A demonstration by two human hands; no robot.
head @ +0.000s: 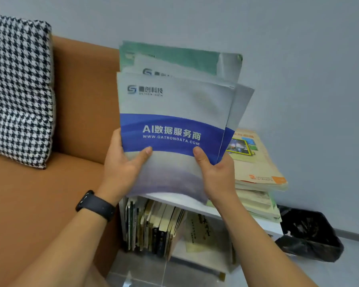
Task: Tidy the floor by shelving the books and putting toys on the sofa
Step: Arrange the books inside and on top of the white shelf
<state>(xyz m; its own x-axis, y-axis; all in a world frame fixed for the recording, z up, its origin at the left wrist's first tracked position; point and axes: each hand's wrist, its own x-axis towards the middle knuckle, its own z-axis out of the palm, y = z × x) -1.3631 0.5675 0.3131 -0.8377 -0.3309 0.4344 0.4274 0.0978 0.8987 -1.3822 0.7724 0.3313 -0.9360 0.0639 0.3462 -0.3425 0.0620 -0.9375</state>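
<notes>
The sofa (39,204) fills the left side, with a checked cushion (19,88) leaning in its corner. Just beside its arm stands a white shelf (263,223); upright books (153,228) fill its lower space, and a stack (257,175) of yellowish books lies flat on its top. Above the shelf, held up in the air, is a bundle of thin booklets (174,112), fanned unevenly. The left hand (120,164) and the right hand (216,172) grip its lower edge, each thumb pressed on the front cover, the other fingers hidden behind. I think the danger is that the back booklets, already out of line, slip out sideways, because the grip is only at the bottom and the covers look glossy.
</notes>
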